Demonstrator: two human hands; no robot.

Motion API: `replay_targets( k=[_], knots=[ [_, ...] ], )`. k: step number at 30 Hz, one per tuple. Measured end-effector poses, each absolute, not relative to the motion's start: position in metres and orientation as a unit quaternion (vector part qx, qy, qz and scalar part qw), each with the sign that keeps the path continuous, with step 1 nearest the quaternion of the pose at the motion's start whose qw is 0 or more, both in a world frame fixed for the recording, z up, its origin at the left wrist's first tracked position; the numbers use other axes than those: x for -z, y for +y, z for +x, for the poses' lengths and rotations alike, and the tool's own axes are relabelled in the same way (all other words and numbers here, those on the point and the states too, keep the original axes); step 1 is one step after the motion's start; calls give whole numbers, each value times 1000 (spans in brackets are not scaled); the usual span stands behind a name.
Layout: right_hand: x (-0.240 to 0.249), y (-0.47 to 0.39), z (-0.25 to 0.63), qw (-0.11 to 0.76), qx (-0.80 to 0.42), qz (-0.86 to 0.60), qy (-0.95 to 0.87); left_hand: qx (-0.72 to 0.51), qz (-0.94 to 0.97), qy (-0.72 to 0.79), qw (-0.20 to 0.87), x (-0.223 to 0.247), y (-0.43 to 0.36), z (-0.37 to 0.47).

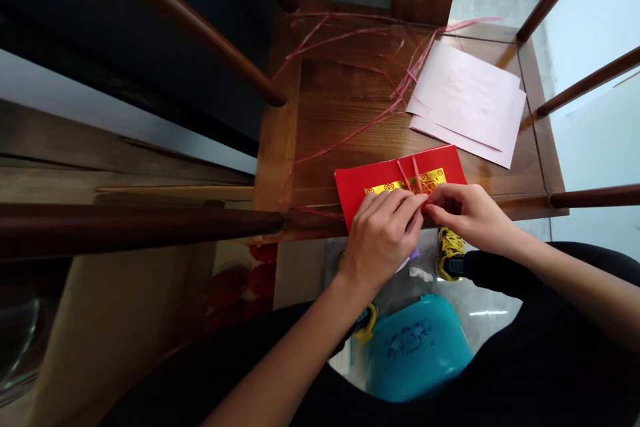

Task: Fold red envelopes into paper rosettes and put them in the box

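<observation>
A stack of red paper (355,187) with a gold printed panel (390,185) lies at the near edge of a wooden chair seat (340,107). Pink plastic string (416,170) runs across the stack in two strands that meet at my fingertips. My left hand (385,230) rests over the front of the stack, its fingers pinched on the string. From the right, my right hand (463,213) pinches the string close to the left fingertips. The exact crossing of the string is hidden by my fingers.
Loose pink strings (345,140) trail over the seat's left and back. Two pale pink sheets (467,97) overlap at the back right. Dark wooden spindles (210,17) rise along the seat's sides. Below are a blue plastic stool (420,347) and a yellow shoe (451,247).
</observation>
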State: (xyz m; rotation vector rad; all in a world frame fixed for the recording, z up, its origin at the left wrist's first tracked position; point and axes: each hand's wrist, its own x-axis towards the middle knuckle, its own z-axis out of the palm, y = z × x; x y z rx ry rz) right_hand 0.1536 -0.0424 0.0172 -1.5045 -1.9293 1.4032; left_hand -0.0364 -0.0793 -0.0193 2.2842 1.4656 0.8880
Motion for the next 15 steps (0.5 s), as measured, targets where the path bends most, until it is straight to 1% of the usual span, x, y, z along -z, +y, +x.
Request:
replay_targets(
  k=[5, 8, 15],
  knots=[
    [-18, -44, 153, 144, -446, -521, -713, -282, 789, 524, 152, 19, -77, -34],
    [-18, -45, 153, 131, -419, -516, -736, -256, 780, 540, 188, 16, -74, -33],
    [-18, -45, 153, 122, -402, -516, -747, -270, 740, 555, 266, 16, -68, -35]
  ],
)
